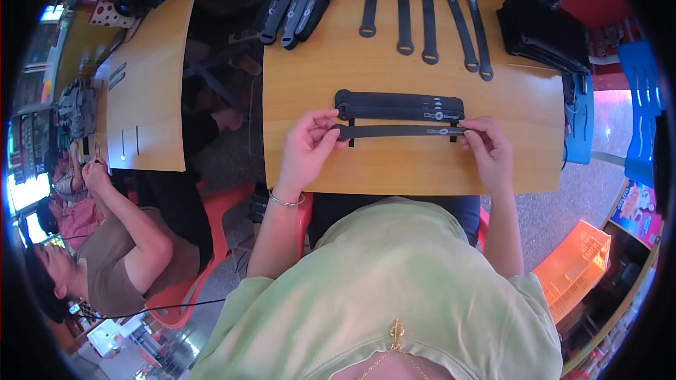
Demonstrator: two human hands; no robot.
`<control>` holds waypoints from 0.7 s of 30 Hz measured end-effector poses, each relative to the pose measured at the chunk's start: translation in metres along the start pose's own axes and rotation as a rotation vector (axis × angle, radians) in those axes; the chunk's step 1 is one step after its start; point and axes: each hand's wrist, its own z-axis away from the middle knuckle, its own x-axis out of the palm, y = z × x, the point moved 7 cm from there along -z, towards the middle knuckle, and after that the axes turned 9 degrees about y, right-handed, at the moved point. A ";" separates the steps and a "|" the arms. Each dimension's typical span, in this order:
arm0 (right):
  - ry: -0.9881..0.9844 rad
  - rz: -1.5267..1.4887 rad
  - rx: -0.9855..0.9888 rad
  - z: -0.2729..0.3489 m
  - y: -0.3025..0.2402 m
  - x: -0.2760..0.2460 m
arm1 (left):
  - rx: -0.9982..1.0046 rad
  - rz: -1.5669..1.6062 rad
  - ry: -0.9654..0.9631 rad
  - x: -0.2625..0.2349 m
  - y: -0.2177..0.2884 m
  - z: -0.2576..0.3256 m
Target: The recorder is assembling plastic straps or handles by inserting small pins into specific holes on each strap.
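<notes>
A dark grey strap (394,131) with a rounded, slotted end is stretched level between my two hands near the front of the table. My left hand (310,142) pinches its rounded left end. The right end is pinched by my right hand (488,146). Just beyond this strap lies a neat row of overlapping straps (394,103), their rounded ends to the left. Two short black strips run crosswise under the held strap; the left strip (351,142) and the right strip (453,138) stick out on its near side.
Several single straps (402,10) lie spread at the table's far side. A bound bundle of straps (299,0) sits far left, dark stacks (542,32) far right. An orange crate (574,267) stands right of me. Another person (134,246) works at the table (151,98) on the left.
</notes>
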 end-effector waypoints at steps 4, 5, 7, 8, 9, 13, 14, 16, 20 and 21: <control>0.068 0.007 0.038 -0.003 0.001 -0.003 | -0.032 0.009 0.127 -0.009 0.001 -0.007; 0.090 -0.004 0.091 -0.005 0.005 -0.004 | -0.050 -0.041 0.139 -0.011 -0.002 -0.010; 0.080 0.017 0.078 -0.006 0.004 -0.003 | -0.053 -0.066 0.154 -0.011 -0.003 -0.012; 0.072 0.038 0.062 -0.006 0.002 -0.002 | -0.055 -0.092 0.168 -0.012 -0.004 -0.013; 0.072 0.037 0.065 -0.006 0.002 -0.001 | -0.057 -0.093 0.168 -0.012 -0.004 -0.013; 0.109 0.035 0.089 -0.006 0.005 -0.001 | -0.083 -0.048 0.172 -0.011 -0.008 -0.015; 0.119 0.023 0.088 -0.006 0.006 -0.001 | -0.080 -0.049 0.173 -0.010 -0.008 -0.016; 0.122 0.020 0.087 -0.007 0.008 -0.001 | -0.073 -0.092 0.185 -0.009 -0.006 -0.018; 0.130 0.039 0.100 -0.008 0.009 -0.001 | -0.054 -0.153 0.214 -0.010 -0.008 -0.021; 0.130 0.039 0.100 -0.009 0.009 -0.001 | -0.054 -0.153 0.213 -0.009 -0.008 -0.021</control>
